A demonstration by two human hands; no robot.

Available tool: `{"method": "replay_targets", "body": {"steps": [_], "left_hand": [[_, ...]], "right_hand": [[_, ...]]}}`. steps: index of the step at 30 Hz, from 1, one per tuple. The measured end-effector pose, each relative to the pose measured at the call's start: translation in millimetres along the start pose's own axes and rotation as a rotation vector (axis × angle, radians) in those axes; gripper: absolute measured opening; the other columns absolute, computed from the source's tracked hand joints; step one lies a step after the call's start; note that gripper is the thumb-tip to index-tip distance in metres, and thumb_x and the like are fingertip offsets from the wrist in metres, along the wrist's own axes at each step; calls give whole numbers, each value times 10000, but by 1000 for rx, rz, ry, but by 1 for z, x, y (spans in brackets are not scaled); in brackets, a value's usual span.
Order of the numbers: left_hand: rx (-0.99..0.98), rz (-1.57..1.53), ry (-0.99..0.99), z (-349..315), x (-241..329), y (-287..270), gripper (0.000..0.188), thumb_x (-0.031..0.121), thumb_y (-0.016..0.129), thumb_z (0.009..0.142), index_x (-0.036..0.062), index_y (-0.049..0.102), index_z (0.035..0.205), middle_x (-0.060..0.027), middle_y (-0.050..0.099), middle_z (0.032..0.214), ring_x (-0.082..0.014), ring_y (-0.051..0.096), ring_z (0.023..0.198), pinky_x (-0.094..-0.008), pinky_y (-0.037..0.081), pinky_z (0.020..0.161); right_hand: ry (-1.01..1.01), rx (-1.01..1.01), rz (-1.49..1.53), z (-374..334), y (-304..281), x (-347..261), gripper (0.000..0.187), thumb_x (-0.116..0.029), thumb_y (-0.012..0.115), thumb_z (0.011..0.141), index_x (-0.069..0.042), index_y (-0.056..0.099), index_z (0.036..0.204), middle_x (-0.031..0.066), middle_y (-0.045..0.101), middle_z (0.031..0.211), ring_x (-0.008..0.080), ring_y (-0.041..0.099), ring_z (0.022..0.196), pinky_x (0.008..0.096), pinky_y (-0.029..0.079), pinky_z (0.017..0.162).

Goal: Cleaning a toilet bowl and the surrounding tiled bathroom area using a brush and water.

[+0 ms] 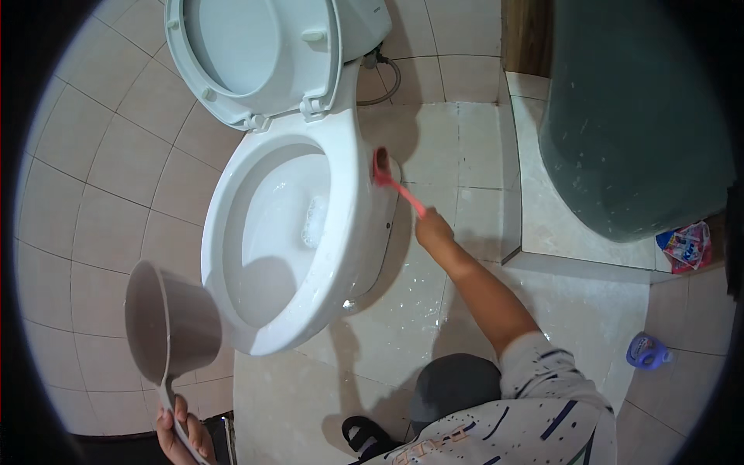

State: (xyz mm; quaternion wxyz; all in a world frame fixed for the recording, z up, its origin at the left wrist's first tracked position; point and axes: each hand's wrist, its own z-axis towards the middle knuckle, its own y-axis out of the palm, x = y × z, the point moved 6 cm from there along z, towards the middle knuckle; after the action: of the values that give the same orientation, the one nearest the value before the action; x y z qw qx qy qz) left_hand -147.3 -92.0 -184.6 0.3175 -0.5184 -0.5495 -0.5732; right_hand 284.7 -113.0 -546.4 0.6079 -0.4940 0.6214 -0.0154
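My left hand [184, 434] grips the handle of a greyish-pink water dipper [192, 325]. The dipper is raised at the lower left, tilted on its side near the front of the toilet; its inside is only partly visible. In my right hand [435, 231] is the handle of a red toilet brush [381, 169]. Its head appears to touch the outer right side of the white toilet bowl [353, 232]. Water with some suds shows down in the bowl. The seat and lid [236, 46] stand raised against the tank.
On a tiled ledge [573, 225] to the right stands a large dark-green water container [635, 116]. Colourful packets [686, 246] lie beside it. Lower down sits a purple bottle [648, 352]. The tiled floor [415, 298] looks wet. A grey hose [395, 81] hangs behind the toilet.
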Motion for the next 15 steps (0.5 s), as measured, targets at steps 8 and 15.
{"method": "replay_targets", "body": {"steps": [8,15], "left_hand": [[157,114,-162,-16,10,-48,181,194,382,843,12,377,843,-53,378,501,-136,345,348,-217,341,322],[160,108,-170,-12,0,-68,186,185,390,837,0,394,822,-54,409,523,-125,357,354,-217,344,327]], "right_hand": [[184,-169,337,-2,46,87,385,-355,375,835,13,477,789,143,511,590,250,521,480,385,405,444],[186,-199,309,-60,59,97,414,-370,351,831,13,503,790,141,518,602,240,516,524,395,410,508]]}}
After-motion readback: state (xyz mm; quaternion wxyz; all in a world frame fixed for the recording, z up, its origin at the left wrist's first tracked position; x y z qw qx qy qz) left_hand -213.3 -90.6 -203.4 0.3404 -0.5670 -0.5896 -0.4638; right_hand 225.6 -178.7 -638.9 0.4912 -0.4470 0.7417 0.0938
